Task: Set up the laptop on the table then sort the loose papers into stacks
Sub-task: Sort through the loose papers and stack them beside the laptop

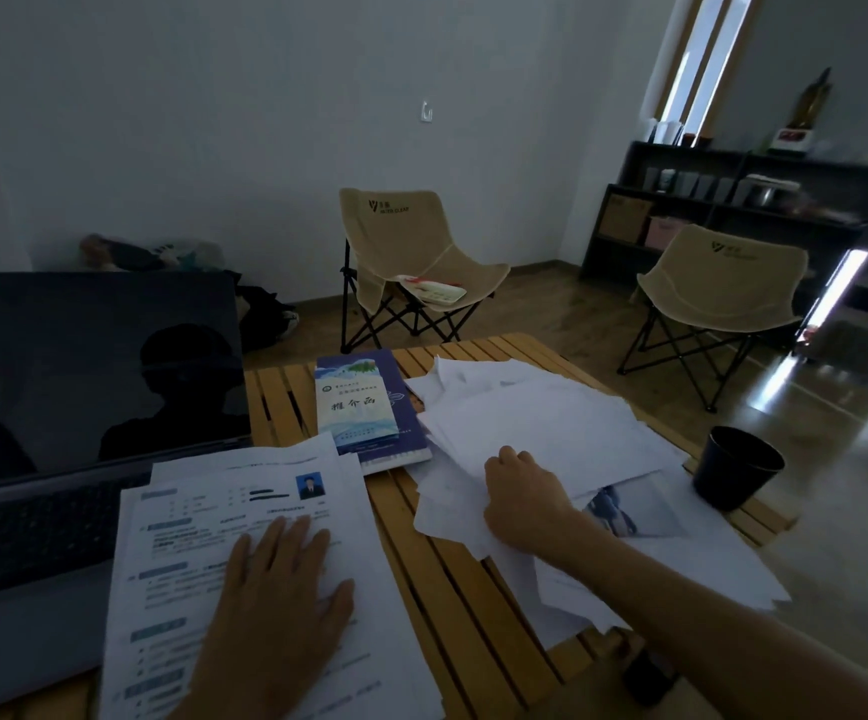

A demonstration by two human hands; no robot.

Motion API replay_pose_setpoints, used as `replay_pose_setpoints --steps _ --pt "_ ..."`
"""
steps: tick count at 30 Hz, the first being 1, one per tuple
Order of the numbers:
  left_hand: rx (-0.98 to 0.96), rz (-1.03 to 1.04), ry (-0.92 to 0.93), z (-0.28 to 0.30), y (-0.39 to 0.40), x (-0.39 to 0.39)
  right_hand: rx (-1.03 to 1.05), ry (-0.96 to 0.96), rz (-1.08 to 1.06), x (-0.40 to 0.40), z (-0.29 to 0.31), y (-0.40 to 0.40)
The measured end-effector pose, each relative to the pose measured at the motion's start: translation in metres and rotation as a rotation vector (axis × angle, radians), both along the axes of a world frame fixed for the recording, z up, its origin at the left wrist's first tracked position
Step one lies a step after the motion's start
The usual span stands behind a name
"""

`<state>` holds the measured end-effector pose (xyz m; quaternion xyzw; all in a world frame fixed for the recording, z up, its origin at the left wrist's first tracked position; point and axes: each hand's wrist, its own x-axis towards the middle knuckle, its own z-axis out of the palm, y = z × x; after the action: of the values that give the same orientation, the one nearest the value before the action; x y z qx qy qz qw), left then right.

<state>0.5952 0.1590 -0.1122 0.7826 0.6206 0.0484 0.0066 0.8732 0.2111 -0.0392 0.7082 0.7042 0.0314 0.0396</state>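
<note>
Two bare hands are working over a slatted wooden table (pixel 473 605). The left hand (pixel 275 595) is lying flat, fingers straight and spread, pressing on a stack of printed papers (pixel 172 553) at the near edge; the top sheet is showing blocks of text, blue headings and a small portrait photo near its upper right. This stack is overlapping the keyboard side of an open laptop (pixel 57 407), which is sitting at the table's left edge with its dark screen upright and reflecting a silhouette. The right hand (pixel 520 504) is curling its fingers around the edge of a loose heap of white sheets (pixel 551 423), gripping some of them; the heap is spreading untidily across the right side, some sheets hanging over the right edge, a photo print peeking from beneath. A blue booklet (pixel 356 402) with Chinese characters is lying between laptop and heap, toward the far edge. A dark cup (pixel 733 467) is standing at the right edge, just beside the heap. Two beige folding chairs (pixel 411 252) are standing beyond the table.
</note>
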Motion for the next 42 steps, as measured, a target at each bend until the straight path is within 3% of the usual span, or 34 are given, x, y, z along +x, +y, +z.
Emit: replay_pose_setpoints --steps 3,7,9,15,17,22,25,29,34,36,38,42 --pt "0.037 0.004 0.016 0.000 -0.001 -0.001 0.077 0.092 0.057 0.011 0.002 -0.022" --pt "-0.016 0.028 -0.039 0.010 -0.007 0.001 0.208 0.536 -0.048 0.032 0.015 -0.029" --pt "-0.009 0.032 -0.088 0.010 -0.008 0.002 0.204 0.658 -0.107 0.039 0.020 -0.030" --pt "-0.055 0.023 -0.109 0.019 -0.011 0.004 0.089 0.588 -0.214 0.037 0.016 -0.020" --pt "0.012 0.018 -0.121 0.019 -0.012 0.004 0.063 0.551 -0.227 0.031 0.015 -0.013" --pt "-0.010 0.029 -0.151 0.041 -0.020 0.020 0.098 0.729 -0.323 0.025 0.022 0.000" --pt "0.049 -0.123 -0.398 0.048 -0.029 0.049 0.114 0.894 -0.292 0.012 0.025 0.001" --pt "-0.111 -0.309 -0.597 0.056 -0.042 0.090 0.069 0.939 -0.240 -0.003 0.019 -0.008" --pt "-0.282 -0.127 -0.926 0.057 -0.035 0.131 -0.001 0.921 -0.213 0.007 0.007 -0.018" --pt "-0.321 -0.014 -1.055 0.056 -0.023 0.140 -0.009 0.807 -0.136 0.011 0.003 -0.020" --pt "-0.329 0.123 -1.138 0.056 -0.009 0.143 0.020 0.698 -0.073 0.014 -0.001 -0.023" --pt "-0.296 0.227 -1.221 0.045 0.006 0.145 0.040 0.708 -0.040 0.022 -0.014 -0.034"
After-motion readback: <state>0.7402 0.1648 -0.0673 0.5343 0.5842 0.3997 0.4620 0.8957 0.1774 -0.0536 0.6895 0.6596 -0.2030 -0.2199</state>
